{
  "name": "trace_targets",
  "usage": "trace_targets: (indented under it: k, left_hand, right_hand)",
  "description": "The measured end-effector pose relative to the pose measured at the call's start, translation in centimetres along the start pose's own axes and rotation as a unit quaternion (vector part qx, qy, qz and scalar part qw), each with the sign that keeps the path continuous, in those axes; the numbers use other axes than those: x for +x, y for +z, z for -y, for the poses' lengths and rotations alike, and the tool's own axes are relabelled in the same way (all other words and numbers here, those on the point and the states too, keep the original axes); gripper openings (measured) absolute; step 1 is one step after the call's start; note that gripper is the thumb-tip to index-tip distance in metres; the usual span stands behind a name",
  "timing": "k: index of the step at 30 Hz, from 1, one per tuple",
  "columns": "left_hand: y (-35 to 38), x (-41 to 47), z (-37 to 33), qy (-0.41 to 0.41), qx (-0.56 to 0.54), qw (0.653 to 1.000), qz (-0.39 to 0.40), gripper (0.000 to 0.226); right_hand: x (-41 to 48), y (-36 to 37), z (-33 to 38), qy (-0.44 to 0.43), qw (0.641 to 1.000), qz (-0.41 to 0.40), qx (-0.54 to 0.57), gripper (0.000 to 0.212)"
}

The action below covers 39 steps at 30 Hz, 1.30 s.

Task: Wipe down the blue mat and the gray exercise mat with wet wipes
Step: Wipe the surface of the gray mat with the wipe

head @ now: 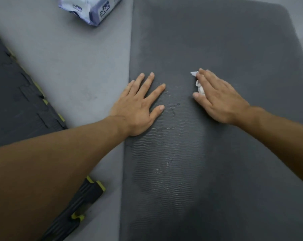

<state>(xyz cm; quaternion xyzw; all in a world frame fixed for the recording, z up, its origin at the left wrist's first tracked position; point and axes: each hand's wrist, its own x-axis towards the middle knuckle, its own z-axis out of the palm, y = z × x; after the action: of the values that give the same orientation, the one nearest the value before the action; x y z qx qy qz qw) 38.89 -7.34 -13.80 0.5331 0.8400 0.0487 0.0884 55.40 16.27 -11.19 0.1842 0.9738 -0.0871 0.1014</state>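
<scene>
A dark gray exercise mat (225,49) with a wavy ribbed surface fills the middle and right of the view. Wet streaks glisten on it near its centre. My left hand (140,105) lies flat on the mat's left edge, fingers spread. My right hand (218,96) presses a crumpled white wet wipe (198,86) onto the mat with straight fingers; most of the wipe is hidden under the palm. No blue mat can be made out.
A pack of wet wipes (93,9) lies on the light gray floor (77,66) at the top left. Dark interlocking foam tiles (16,98) with yellow-green edges sit at the left. A black and yellow-green foam piece (77,206) lies at the bottom left.
</scene>
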Motion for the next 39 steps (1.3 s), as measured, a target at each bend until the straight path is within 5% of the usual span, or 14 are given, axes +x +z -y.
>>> trace_targets:
  k: [3,9,16,22,29,34,39]
  left_hand:
    - [-0.5,0.2,-0.1,0.002,-0.004,1.0,0.018,0.069]
    - [-1.5,0.6,0.3,0.004,-0.047,0.999,0.017,0.067]
    - [-1.7,-2.8,-2.1,0.0,-0.138,0.99,0.009,0.053]
    - [-1.5,-7.5,-6.0,0.109,-0.176,0.977,0.058,0.064]
    - [1.0,-12.4,-9.7,0.201,-0.042,0.976,0.079,0.06]
    - [2.4,-16.8,-11.8,0.161,-0.039,0.985,0.046,0.07]
    - [0.8,-14.5,-8.2,0.035,-0.038,0.998,0.021,0.061]
  right_hand:
    - [0.5,0.4,2.1,0.019,0.999,0.007,0.035,0.08]
    - [-8.1,2.3,9.9,-0.192,0.979,0.064,-0.024,0.08]
    - [-15.6,4.5,14.2,-0.281,0.956,0.081,-0.014,0.086]
    - [-16.9,4.8,9.9,-0.312,0.95,0.015,-0.005,0.052]
    - [-17.6,4.8,1.6,-0.147,0.985,-0.089,-0.017,0.043]
    - [-13.0,4.2,1.2,0.02,0.995,-0.097,0.018,0.062]
    - [-10.6,5.1,2.9,0.075,0.993,-0.089,0.021,0.067]
